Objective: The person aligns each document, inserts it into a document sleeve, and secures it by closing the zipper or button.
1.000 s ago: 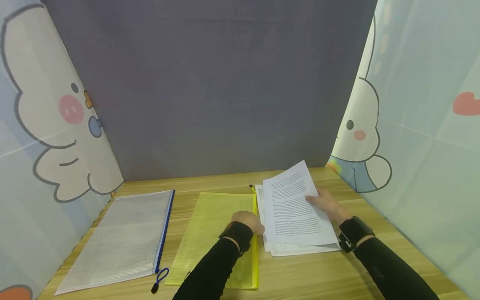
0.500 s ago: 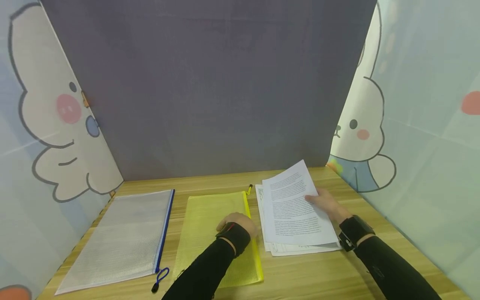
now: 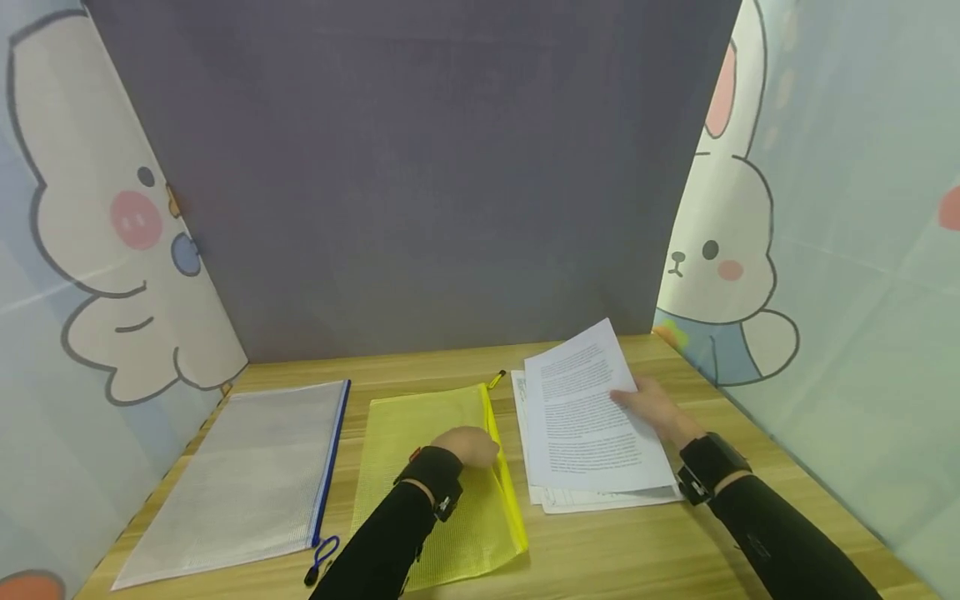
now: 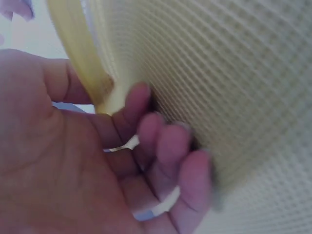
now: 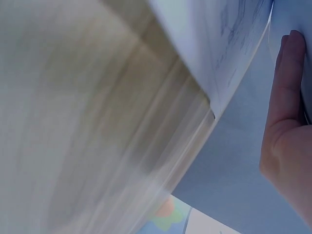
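In the head view a yellow mesh zip pouch (image 3: 468, 533) lies mid-table, its right zip edge lifted and gaping a little. My left hand (image 3: 468, 447) grips that edge; in the left wrist view the yellow strip (image 4: 80, 46) passes between thumb and forefinger while the other curled fingers (image 4: 173, 144) lie against the mesh. At the right, a printed sheet (image 3: 581, 417) is held tilted by my right hand (image 3: 660, 412), thumb on its front. The fingers behind the sheet are hidden in the head view. Other papers (image 3: 566, 502) lie beneath it on the table.
A clear mesh zip pouch (image 3: 240, 475) with a blue zip edge lies at the left, its blue pull loop (image 3: 324, 550) near the front. A yellow-and-black zip pull (image 3: 497, 379) sticks out behind the yellow pouch. A grey panel (image 3: 450, 183) stands along the back.
My left hand has moved left and drawn the yellow pouch's zip edge with it, turning the pouch slightly and lifting its edge. The right hand and the sheet have stayed still.
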Available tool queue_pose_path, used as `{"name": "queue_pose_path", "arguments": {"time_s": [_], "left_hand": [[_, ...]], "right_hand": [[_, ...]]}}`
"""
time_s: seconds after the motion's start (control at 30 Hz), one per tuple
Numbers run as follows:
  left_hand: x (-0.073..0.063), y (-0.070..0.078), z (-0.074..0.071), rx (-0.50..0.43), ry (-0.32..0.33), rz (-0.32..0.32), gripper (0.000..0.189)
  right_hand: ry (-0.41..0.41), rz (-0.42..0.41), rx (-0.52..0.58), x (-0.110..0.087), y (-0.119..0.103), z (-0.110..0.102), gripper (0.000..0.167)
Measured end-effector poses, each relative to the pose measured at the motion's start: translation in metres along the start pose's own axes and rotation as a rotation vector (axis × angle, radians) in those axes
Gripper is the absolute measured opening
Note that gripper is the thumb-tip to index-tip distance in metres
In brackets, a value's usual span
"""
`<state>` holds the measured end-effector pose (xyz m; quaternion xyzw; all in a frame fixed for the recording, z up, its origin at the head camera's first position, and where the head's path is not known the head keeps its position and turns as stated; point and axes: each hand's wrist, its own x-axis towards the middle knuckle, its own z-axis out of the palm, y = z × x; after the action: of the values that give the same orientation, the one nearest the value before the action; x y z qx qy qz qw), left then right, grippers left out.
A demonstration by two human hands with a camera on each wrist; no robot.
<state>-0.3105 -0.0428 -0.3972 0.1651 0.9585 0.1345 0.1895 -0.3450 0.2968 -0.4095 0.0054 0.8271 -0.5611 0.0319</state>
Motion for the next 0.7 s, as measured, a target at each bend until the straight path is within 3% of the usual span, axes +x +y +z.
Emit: {"name": "queue_pose_path", "arguments": {"time_s": [0.1, 0.2, 0.43, 0.7], "left_hand": [[0.001, -0.008, 0.001, -0.056, -0.005, 0.017, 0.037], [0.001, -0.013, 0.004, -0.115, 0.010, -0.009, 0.038], [-0.001, -0.012, 0.007, -0.158, 0.035, -0.045, 0.042], [-0.002, -0.013, 0.006, -0.212, 0.039, -0.035, 0.036]], "right_hand": [[0.001, -0.001, -0.001, 0.000, -0.002, 0.001, 0.052], [0.003, -0.008, 0.004, 0.000, -0.006, 0.001, 0.051], [0.040, -0.062, -0.014, -0.003, -0.021, -0.003, 0.052], [0.059, -0.154, 0.084, -0.007, -0.041, -0.003, 0.049]]}}
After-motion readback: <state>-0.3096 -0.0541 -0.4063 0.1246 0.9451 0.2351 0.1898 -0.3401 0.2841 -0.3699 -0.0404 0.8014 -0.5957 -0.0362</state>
